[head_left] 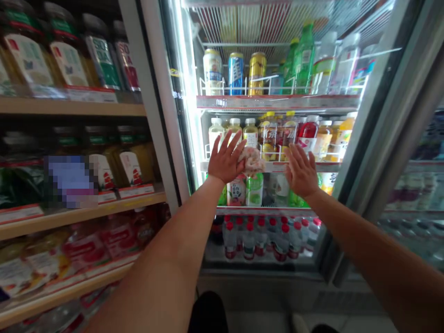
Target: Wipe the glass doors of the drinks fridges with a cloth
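A crumpled pale cloth with pinkish marks (253,162) is bunched at the thumb side of my left hand (225,159), which keeps it up in front of the fridge. The fingers of that hand are spread and point upward. My right hand (302,172) is raised to the right of the cloth, its fingers stretched out and nothing in it. Both hands are in front of the drinks fridge's lit shelves, level with a shelf edge (277,167). Whether either palm touches the glass, I cannot tell.
Inside the fridge stand cans (236,74), green bottles (305,58), juice bottles (308,132) and several red-capped bottles (249,240). A metal door frame (385,162) runs down the right. To the left are wooden shelves (104,109) of bottles; a blurred patch (71,180) covers part.
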Motion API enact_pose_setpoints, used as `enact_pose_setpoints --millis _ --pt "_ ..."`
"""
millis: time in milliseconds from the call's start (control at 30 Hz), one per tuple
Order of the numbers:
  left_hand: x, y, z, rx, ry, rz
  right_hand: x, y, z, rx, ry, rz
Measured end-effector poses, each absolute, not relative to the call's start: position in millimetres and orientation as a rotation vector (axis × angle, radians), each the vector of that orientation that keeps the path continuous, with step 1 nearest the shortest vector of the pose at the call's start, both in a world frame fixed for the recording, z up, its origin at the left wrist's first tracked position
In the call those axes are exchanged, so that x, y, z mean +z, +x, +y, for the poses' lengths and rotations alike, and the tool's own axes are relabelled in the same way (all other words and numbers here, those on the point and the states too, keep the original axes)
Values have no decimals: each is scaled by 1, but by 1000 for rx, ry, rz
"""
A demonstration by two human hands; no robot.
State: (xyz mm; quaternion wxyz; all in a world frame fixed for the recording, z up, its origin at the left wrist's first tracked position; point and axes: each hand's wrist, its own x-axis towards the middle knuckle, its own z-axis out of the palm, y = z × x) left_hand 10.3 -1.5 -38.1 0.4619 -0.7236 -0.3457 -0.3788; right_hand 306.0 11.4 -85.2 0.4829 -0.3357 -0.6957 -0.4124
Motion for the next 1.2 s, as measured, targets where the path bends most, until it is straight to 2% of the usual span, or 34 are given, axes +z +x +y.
enact_pose_setpoints --millis 200,567,933,1200 --pt "-39 9 1 -963 -1768 -803 -31 290 6 -933 -902 -1593" --pt "-39 7 2 -982 -1781 -793 -59 289 18 -966 -949 -1606" --pt "-40 7 4 -993 -1764 -766 11 283 8 -912 -1000 -1507" --pt "-40 6 5 -1013 -1770 -748 9 287 10 -923 -1020 -1513"
